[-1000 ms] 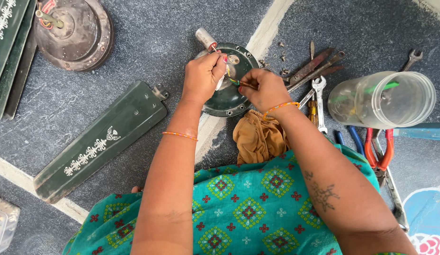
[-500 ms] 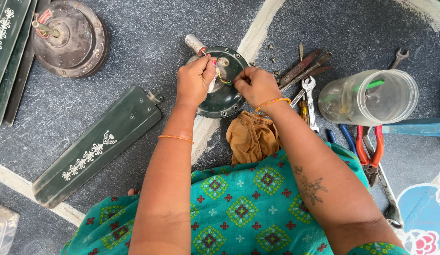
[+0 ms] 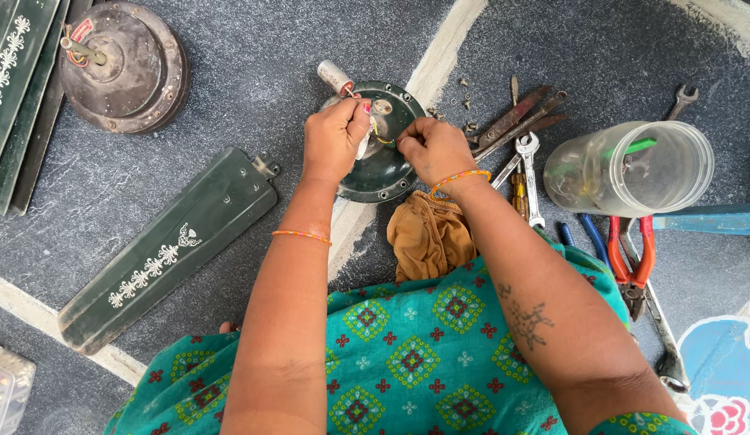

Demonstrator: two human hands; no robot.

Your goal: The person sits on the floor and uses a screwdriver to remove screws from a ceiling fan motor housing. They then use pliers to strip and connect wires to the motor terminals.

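Green fan cover [image 3: 381,165], hands still gripping wires

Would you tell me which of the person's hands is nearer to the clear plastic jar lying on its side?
The right hand; it rests on the round green cover, left of the jar. The left hand is farther left.

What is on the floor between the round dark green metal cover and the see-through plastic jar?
In the head view, rusty hand tools, a silver spanner and small loose screws lie there.
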